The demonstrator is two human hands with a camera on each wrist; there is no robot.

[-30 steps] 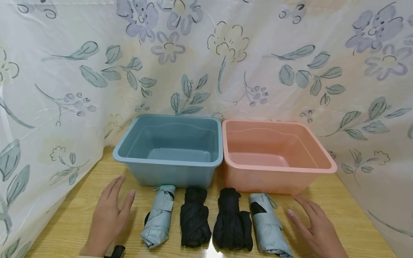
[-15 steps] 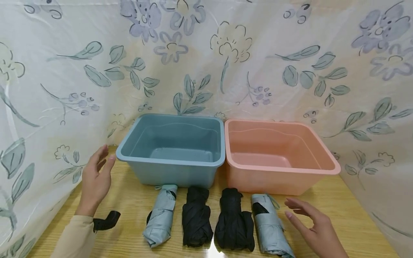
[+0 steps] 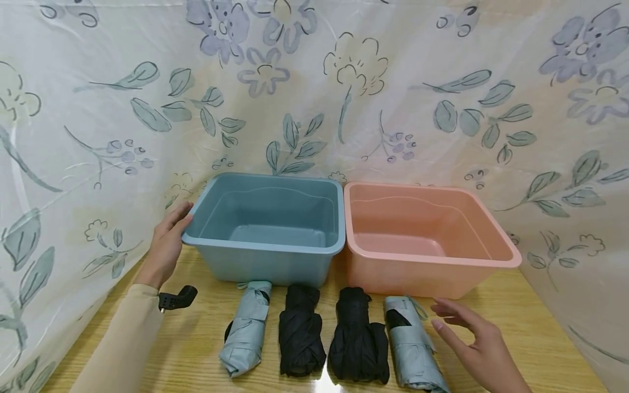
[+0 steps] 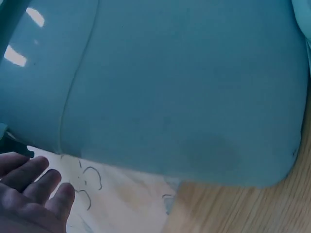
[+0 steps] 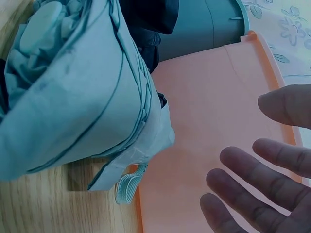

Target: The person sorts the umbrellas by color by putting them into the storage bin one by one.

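In the head view my left hand [image 3: 164,243] touches the left rim of a blue plastic basin [image 3: 265,265], its thumb at the rim. The left wrist view shows several relaxed fingers [image 4: 41,187] beside the basin's outer wall; the thumb is hidden there. My right hand [image 3: 484,346] hovers with spread fingers, holding nothing, right of a folded grey-blue umbrella [image 3: 413,344]. Further left lie a folded black umbrella [image 3: 357,344], another black umbrella [image 3: 301,338] and a second grey-blue umbrella [image 3: 247,330], lined up before the basins.
A pink basin [image 3: 403,275] stands against the blue one's right side. Both basins look empty inside. Everything rests on a wooden table [image 3: 196,349]. Flower-patterned cloth [image 3: 368,109] hangs behind and along both sides.
My left hand has gone from the tabletop near the left umbrella, up and forward, to the blue basin's left rim. My right hand has barely moved. The umbrellas lie as before.
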